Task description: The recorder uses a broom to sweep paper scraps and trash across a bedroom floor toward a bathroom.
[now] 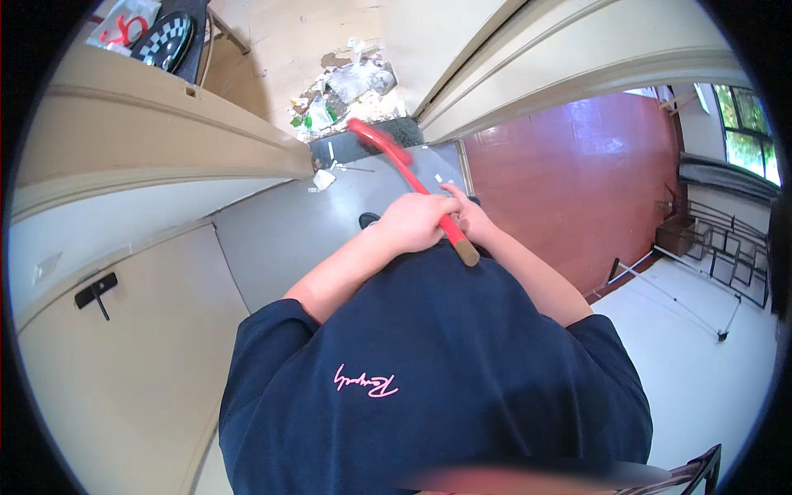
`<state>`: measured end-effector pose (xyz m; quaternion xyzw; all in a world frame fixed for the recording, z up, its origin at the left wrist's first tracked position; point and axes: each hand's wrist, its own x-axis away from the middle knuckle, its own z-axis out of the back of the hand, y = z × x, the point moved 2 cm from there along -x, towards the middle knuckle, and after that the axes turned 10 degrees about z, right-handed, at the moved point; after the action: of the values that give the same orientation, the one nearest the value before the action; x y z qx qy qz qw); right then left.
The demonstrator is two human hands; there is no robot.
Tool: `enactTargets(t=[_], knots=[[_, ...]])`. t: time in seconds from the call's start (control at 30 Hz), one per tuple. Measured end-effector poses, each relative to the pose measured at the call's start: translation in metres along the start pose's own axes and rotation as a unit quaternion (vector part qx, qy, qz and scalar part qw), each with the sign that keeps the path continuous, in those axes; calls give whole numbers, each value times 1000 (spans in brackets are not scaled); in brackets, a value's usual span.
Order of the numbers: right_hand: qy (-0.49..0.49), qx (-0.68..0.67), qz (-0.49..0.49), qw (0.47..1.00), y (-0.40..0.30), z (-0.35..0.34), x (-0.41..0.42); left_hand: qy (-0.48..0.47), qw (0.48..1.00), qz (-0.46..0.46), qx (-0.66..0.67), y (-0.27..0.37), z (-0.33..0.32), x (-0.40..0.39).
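Observation:
My left hand is wrapped around the red handle of a long tool, near its bare wooden butt end. Close beside it, my right hand also grips the handle, one finger pointing forward. The handle slants away to the front left. Its red far end is blurred above the dark threshold, so the kind of tool is unclear. Just beyond the threshold lies a heap of litter with clear plastic, white scraps and green pieces. A crumpled white scrap lies on the grey floor nearer me.
Door frames flank the opening. A closed door with a black handle is at left. Front left, a table holds a checkered black-and-white object. Reddish-brown flooring extends right, towards metal frames beneath a window.

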<state>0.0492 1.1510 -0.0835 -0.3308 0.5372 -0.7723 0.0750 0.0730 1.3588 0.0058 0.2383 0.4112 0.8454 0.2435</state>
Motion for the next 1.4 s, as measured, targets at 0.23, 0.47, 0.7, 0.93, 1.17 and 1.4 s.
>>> enactTargets(t=[0.23, 0.47, 0.7, 0.93, 1.17, 1.4], knots=[[-24, 60, 207, 976, 96, -37, 0, -126, 987, -76, 65, 2, -28, -9], [32, -16, 203, 979, 87, -43, 18, -92, 966, -52, 238, -5, -52, -22], [43, -97, 215, 971, 75, -19, -45, 52, 959, -12, 277, -10, -53, -65], [56, -184, 218, 957, 50, -18, -133, 122, 964, 75, 223, -17, 19, -71], [93, -264, 207, 938, 52, 0, -91, 116, 991, 7, 68, 20, 16, -58], [105, -303, 199, 926, 57, 32, -37, 16, 980, -134, -146, 78, -34, -68]])
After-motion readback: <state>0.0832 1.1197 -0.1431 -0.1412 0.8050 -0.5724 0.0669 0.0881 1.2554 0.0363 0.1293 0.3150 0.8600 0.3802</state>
